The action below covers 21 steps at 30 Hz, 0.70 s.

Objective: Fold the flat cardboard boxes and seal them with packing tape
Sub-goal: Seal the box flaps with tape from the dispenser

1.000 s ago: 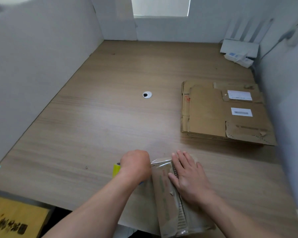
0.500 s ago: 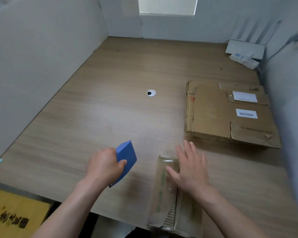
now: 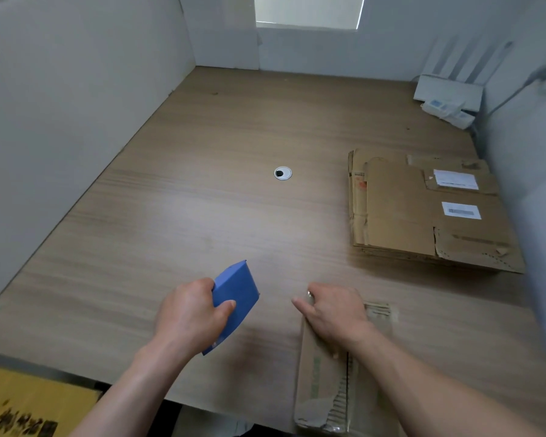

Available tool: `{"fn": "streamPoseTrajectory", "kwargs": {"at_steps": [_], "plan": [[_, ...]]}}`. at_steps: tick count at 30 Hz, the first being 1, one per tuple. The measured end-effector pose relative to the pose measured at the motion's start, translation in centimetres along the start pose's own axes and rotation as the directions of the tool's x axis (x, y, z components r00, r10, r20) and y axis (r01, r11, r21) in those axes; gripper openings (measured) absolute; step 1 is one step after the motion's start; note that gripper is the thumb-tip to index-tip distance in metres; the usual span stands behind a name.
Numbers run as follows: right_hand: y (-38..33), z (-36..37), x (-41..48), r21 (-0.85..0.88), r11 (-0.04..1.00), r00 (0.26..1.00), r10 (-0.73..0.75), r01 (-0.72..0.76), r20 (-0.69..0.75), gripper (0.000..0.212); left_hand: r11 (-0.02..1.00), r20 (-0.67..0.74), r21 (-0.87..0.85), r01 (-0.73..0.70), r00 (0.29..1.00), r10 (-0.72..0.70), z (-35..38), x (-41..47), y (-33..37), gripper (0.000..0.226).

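One small box (image 3: 338,383), taped and worn, lay at the near edge of the desk (image 3: 202,200), its near end past that edge. The right hand (image 3: 334,313) lay on its far end, fingers (image 3: 320,293) curled over the end and gripping it, thumb stretched to the left. The left hand (image 3: 189,313) was just left of the box, well clear of it, fingers closed round one blue tool (image 3: 237,291) held above the desk. One stack of flat boxes (image 3: 401,216) sat far right, bearing two white labels; the number of boxes in it could not be told. Beyond were one round cable hole (image 3: 282,173) and one white router (image 3: 448,93). Half a second before, the right hand's fingers lay straight on the box; the left hand already held the tool.
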State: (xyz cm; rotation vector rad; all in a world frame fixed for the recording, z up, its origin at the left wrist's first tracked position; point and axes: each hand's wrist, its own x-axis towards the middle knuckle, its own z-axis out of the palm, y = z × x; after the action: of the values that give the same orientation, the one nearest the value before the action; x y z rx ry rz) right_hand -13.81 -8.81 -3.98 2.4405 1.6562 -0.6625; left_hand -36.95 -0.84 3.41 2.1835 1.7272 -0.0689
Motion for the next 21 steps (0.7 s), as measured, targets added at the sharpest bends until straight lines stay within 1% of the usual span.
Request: {"fn": "streamPoseTrajectory", "kwargs": {"at_steps": [2, 3, 4, 5, 6, 7, 9, 11, 13, 14, 16, 18, 20, 21], "plan": [[0.2, -0.5, -0.1, 0.07, 0.997, 0.999, 0.013, -0.016, 0.034, 0.067, 0.999, -0.002, -0.021, -0.026, 1.0, 0.026, -0.1, 0.4, -0.2, 0.021], [0.7, -0.9, -0.5, 0.108, 0.994, 1.0, 0.029, -0.029, 0.003, 0.076, 0.999, -0.004, -0.025, -0.039, 0.999, 0.039, -0.1, 0.7, -0.2, 0.021], [1.7, -1.1, -0.9, 0.133, 0.99, 0.996, 0.057, -0.048, -0.07, 0.083, 0.998, -0.007, -0.027, -0.055, 0.998, 0.055, -0.2, 1.0, -0.2, 0.021], [2.9, -1.2, -1.5, 0.145, 0.987, 0.983, 0.097, -0.074, -0.158, 0.086, 0.997, -0.01, -0.03, -0.073, 0.997, 0.072, -0.2, 1.3, -0.2, 0.021], [4.4, -1.1, -2.3, 0.162, 0.98, 0.965, 0.147, -0.113, -0.216, 0.085, 0.995, -0.016, -0.038, -0.091, 0.996, 0.091, 0.0, 1.6, -0.2, 0.02], [5.8, -0.8, -3.0, 0.191, 0.969, 0.955, 0.196, -0.154, -0.225, 0.083, 0.993, -0.025, -0.046, -0.11, 0.994, 0.109, 0.1, 1.9, -0.1, 0.02], [8.1, 0.4, -4.5, 0.262, 0.944, 0.957, 0.246, -0.201, -0.154, 0.073, 0.986, -0.058, -0.038, -0.16, 0.986, 0.158, 1.0, 2.5, 0.1, 0.021], [8.8, 1.7, -5.5, 0.343, 0.915, 0.961, 0.261, -0.214, -0.096, 0.064, 0.977, -0.119, 0.014, -0.211, 0.97, 0.211, 2.5, 3.1, 0.1, 0.023], [8.6, 2.8, -6.1, 0.459, 0.859, 0.951, 0.297, -0.228, -0.085, 0.061, 0.962, -0.175, 0.067, -0.265, 0.946, 0.273, 4.6, 3.9, -0.5, 0.028], [8.5, 3.2, -6.3, 0.506, 0.83, 0.942, 0.324, -0.237, -0.09, 0.061, 0.946, -0.177, 0.093, -0.311, 0.93, 0.323, 5.8, 4.4, -1.1, 0.031], [8.1, 3.6, -6.5, 0.579, 0.774, 0.926, 0.368, -0.255, -0.084, 0.063, 0.91, -0.139, 0.159, -0.384, 0.904, 0.405, 8.1, 5.2, -2.5, 0.037], [8.0, 3.9, -6.5, 0.62, 0.742, 0.926, 0.373, -0.255, -0.066, 0.067, 0.92, -0.065, 0.136, -0.368, 0.923, 0.379, 10.0, 5.2, -3.7, 0.038], [8.2, 4.0, -6.5, 0.648, 0.719, 0.931, 0.362, -0.252, -0.04, 0.072, 0.944, -0.012, 0.086, -0.318, 0.947, 0.32, 11.3, 4.7, -4.4, 0.036], [8.3, 4.0, -6.5, 0.665, 0.705, 0.933, 0.359, -0.249, -0.031, 0.074, 0.948, 0.003, 0.074, -0.311, 0.95, 0.312, 11.7, 4.5, -4.6, 0.038]]}}
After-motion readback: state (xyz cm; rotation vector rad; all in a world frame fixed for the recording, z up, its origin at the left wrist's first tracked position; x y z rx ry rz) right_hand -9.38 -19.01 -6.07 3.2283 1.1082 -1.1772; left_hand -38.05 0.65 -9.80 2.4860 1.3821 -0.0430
